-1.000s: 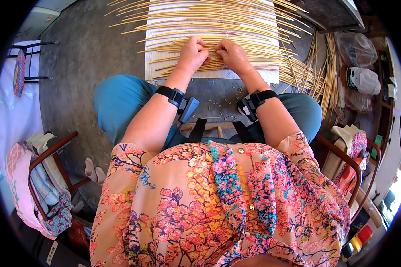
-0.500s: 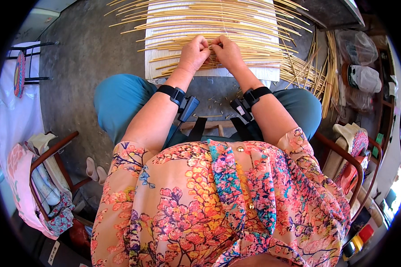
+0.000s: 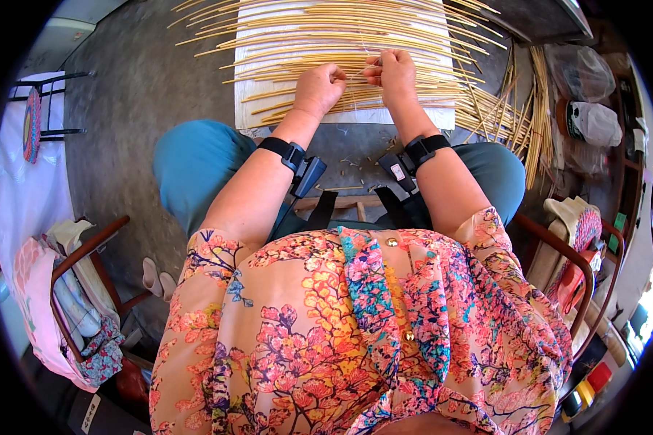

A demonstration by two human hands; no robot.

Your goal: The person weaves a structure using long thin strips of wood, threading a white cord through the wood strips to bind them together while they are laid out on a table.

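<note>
The left hand (image 3: 319, 89) and right hand (image 3: 396, 76), fingers pinched together, apparently hold a thin, pale thread (image 3: 357, 73) (too fine to trace fully) stretched between them, over slender yellow-tan sticks (image 3: 432, 96) lying across a white, flat worktop (image 3: 244, 114).

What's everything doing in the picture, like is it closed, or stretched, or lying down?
Left hand: closed, pinching the string
Right hand: closed, fingers curled on the string
String: stretched between the hands
Sticks: lying in rows, many poking past the board
Board: partly covered by sticks
Straps: fastened around both forearms
Slippers: off, side by side on the floor
</note>
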